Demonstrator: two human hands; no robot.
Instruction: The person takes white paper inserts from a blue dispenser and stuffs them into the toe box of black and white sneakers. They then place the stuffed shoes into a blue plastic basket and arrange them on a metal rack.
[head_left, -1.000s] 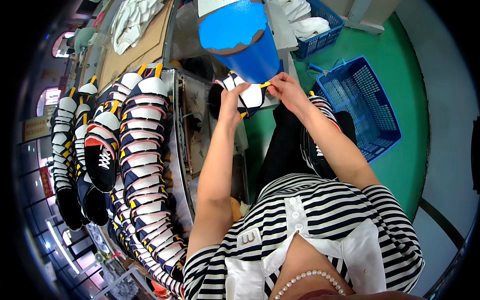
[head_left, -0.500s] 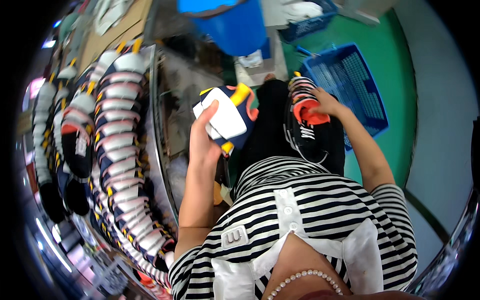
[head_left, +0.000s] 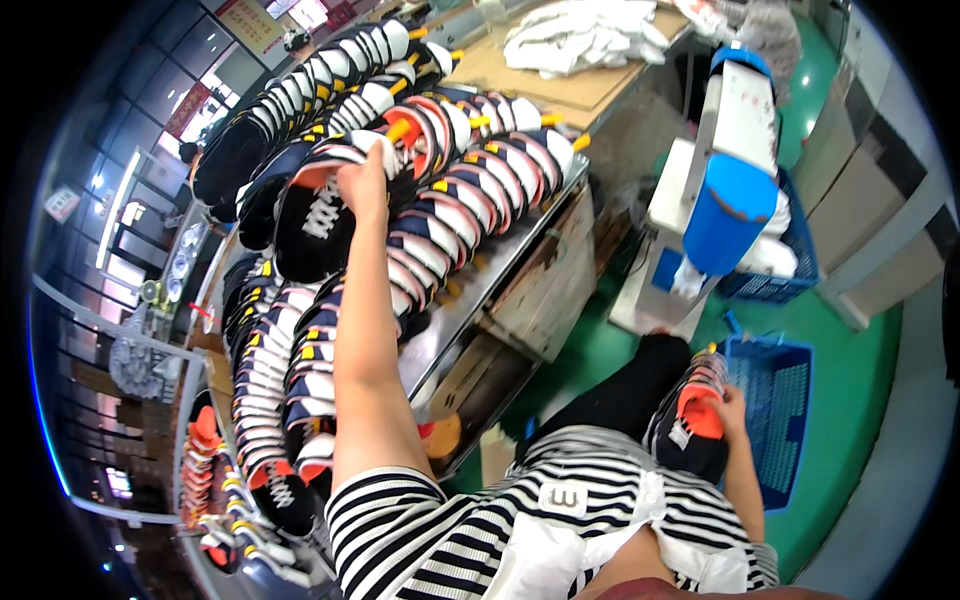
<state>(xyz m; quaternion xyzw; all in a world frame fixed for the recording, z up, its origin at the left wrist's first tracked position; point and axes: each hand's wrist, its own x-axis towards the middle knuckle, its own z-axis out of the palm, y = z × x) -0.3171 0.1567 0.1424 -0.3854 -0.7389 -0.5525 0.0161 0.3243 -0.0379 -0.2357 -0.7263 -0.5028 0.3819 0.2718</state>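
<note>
My left hand stretches out over the table, its fingers closed on the white heel edge of a black shoe upper with white laces and a coral lining. That upper lies at the front of a row of uppers nested in one another. Down at my lap, my right hand grips the collar of another black shoe upper, bright orange inside. More uppers with striped heel edges are nested behind it. Some fingers of both hands are hidden by the uppers.
Long rows of nested uppers cover the metal-edged table. White cloths lie on a board at its far end. A white machine with a blue bin stands ahead. Beside my right arm, a blue plastic basket rests on the green floor.
My view has turned left. The left hand, which held a navy, white and yellow piece over my lap, now reaches to the uppers on the table. My right hand stays at the lap uppers.
</note>
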